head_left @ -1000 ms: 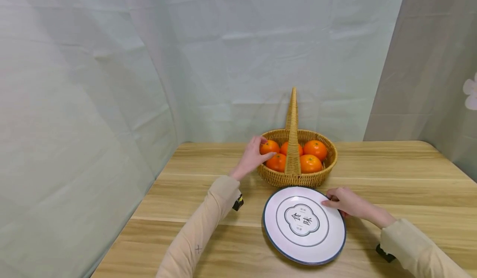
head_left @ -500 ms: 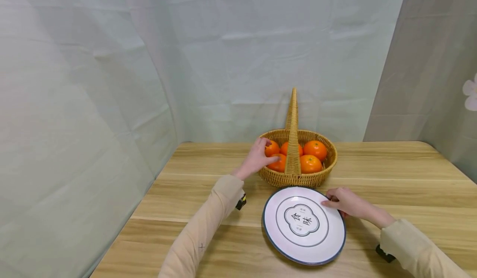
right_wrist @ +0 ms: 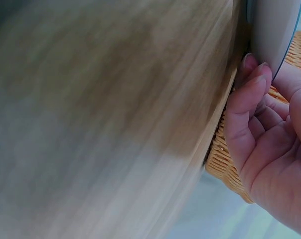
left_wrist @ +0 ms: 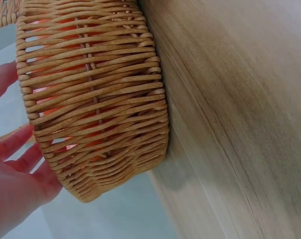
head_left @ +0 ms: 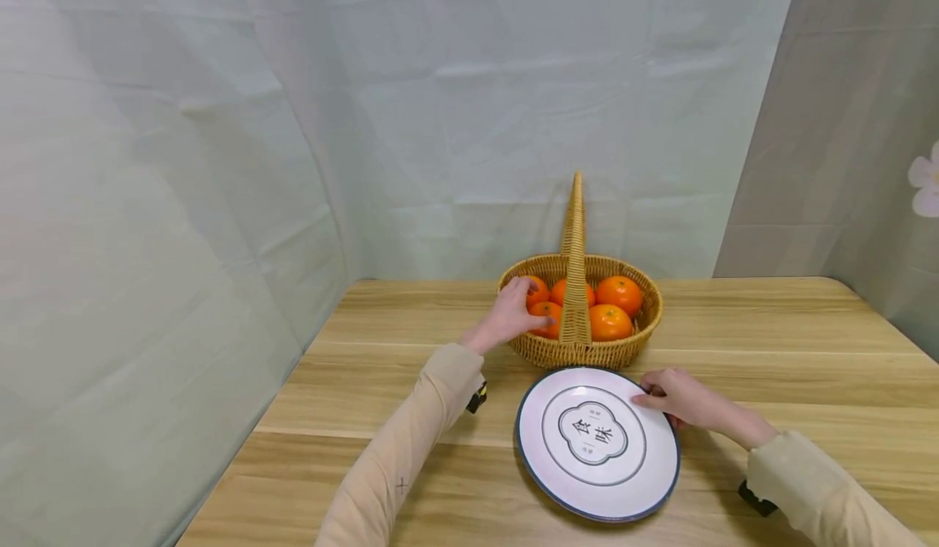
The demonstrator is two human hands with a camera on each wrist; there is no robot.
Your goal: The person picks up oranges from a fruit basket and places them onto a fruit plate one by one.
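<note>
A wicker basket [head_left: 609,355] with a tall arched handle holds several oranges [head_left: 610,323]. My left hand [head_left: 506,312] reaches over the basket's left rim, thumb and fingers spread. Its fingertips lie at the back-left orange [head_left: 539,288], and its thumb overlaps the front-left orange [head_left: 544,310]. In the left wrist view the basket wall [left_wrist: 95,99] hides the fruit beyond the fingers [left_wrist: 13,144]. My right hand [head_left: 682,398] pinches the right rim of a white, blue-edged plate [head_left: 616,494], thumb on top. The right wrist view shows the other fingers [right_wrist: 247,99] curled beneath the rim.
The plate lies just in front of the basket on a wooden table [head_left: 381,368]. Pale cloth [head_left: 455,123] hangs behind the table and on its left side. A grey curtain [head_left: 829,123] hangs at the right.
My left hand has moved slightly right, further over the basket, and its thumb now sits lower across the front-left orange. The right hand and plate have stayed in place.
</note>
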